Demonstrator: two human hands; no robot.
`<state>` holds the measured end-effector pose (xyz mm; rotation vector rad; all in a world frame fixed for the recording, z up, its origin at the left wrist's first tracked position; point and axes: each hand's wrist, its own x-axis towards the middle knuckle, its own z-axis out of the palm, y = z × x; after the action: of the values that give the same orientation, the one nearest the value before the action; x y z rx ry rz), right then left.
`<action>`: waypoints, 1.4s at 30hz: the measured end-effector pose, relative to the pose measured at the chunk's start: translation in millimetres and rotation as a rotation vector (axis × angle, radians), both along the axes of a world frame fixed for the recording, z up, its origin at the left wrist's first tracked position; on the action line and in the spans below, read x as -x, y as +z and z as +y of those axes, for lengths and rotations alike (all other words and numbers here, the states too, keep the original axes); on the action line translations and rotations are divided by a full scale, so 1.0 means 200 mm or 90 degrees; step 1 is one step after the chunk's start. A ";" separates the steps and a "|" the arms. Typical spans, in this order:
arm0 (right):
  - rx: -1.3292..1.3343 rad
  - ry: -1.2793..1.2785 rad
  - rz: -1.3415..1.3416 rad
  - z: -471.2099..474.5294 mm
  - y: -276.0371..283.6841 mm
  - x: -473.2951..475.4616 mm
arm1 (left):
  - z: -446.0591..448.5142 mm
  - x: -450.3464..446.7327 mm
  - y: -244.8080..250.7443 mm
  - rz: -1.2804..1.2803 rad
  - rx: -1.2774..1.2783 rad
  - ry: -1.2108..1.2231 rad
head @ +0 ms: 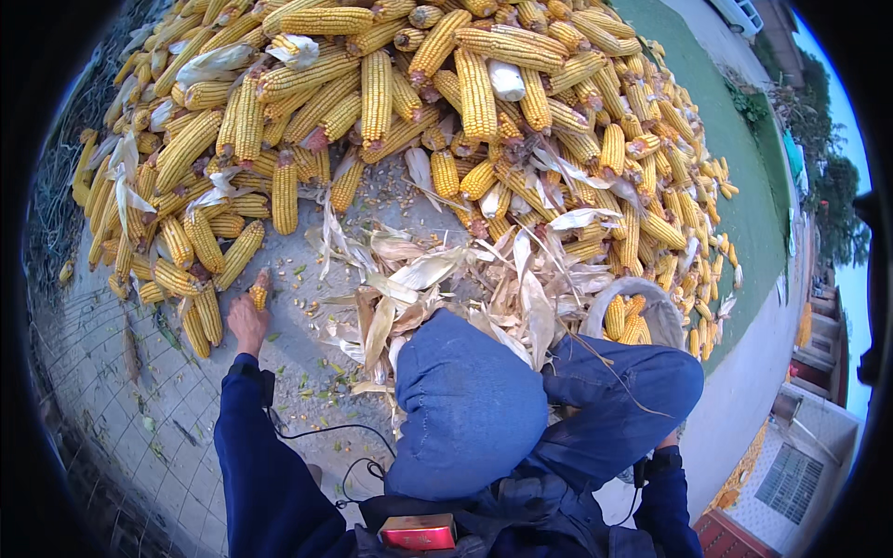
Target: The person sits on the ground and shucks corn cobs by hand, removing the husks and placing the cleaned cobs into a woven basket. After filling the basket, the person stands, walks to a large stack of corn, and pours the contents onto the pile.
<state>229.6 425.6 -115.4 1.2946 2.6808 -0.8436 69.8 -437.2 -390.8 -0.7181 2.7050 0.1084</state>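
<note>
My left hand [248,322] reaches down to the paved ground at the left, its fingers at a short ear of corn [259,291] with a reddish tip. Whether the fingers grip this ear or only touch it cannot be told. Just beyond them lie several husked yellow ears at the lower left edge of a large heap of corn [321,77]. My right hand [668,439] is mostly hidden beside my bent right knee; only a bit of skin above the wrist strap shows. Dry corn husks [446,279] lie piled in front of my knees.
A round bucket [675,317] holding several ears stands beyond my right knee, against the heap. Loose kernels and green bits are scattered on the concrete [300,349]. A black cable [335,429] runs from my left wrist. A red box [418,533] rests at my waist.
</note>
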 end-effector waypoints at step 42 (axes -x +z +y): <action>0.184 0.006 0.302 -0.07 0.14 0.60 | 0.73 0.30 0.89 0.463 -0.695 0.047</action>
<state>110.0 411.3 -87.5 1.1263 2.7287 -1.6464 10.0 -291.2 -213.2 -0.4377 2.5589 1.9759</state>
